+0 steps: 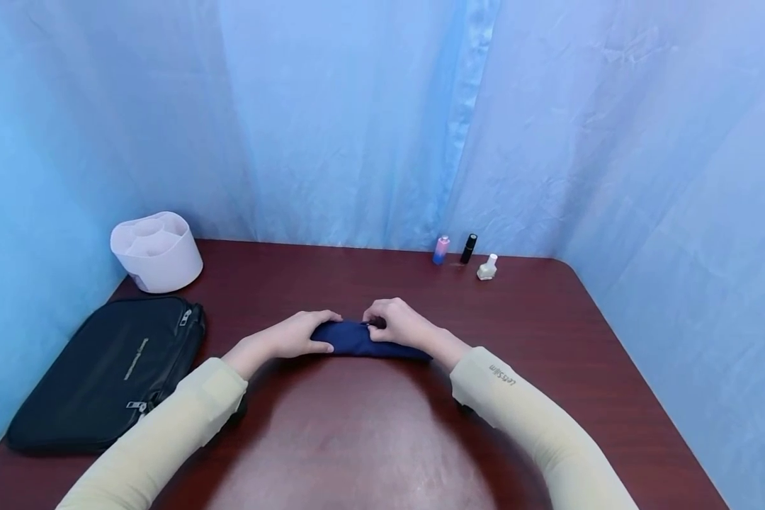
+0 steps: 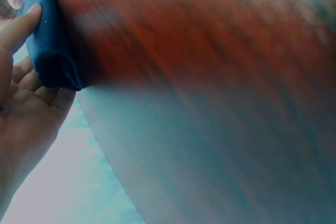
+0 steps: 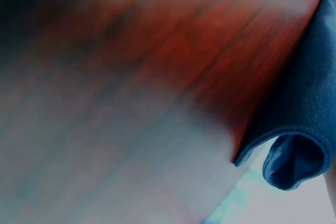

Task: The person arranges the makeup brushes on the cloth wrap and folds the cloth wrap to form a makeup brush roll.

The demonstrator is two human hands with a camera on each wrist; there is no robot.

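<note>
A navy blue fabric roll [image 1: 350,340] lies lengthwise across the middle of the table. My left hand [image 1: 296,334] grips its left end, thumb on the near side and fingers on the far side. In the left wrist view, that same hand [image 2: 26,98] cups the folded end of the roll [image 2: 50,40]. My right hand [image 1: 400,324] is bent over the top of the roll, finger and thumb pinching near its middle. A small dark patch shows between them, too unclear to name. In the right wrist view, the roll's loose end [image 3: 294,98] curls open with a hemmed edge.
A black zippered case [image 1: 108,375] lies at the left, beside my left forearm. Behind it stands a white divided organizer [image 1: 166,258]. At the back right are a pink-and-blue bottle [image 1: 441,251], a black tube [image 1: 468,249] and a white-capped bottle [image 1: 487,269]. Blue curtains [image 1: 357,127] surround the table.
</note>
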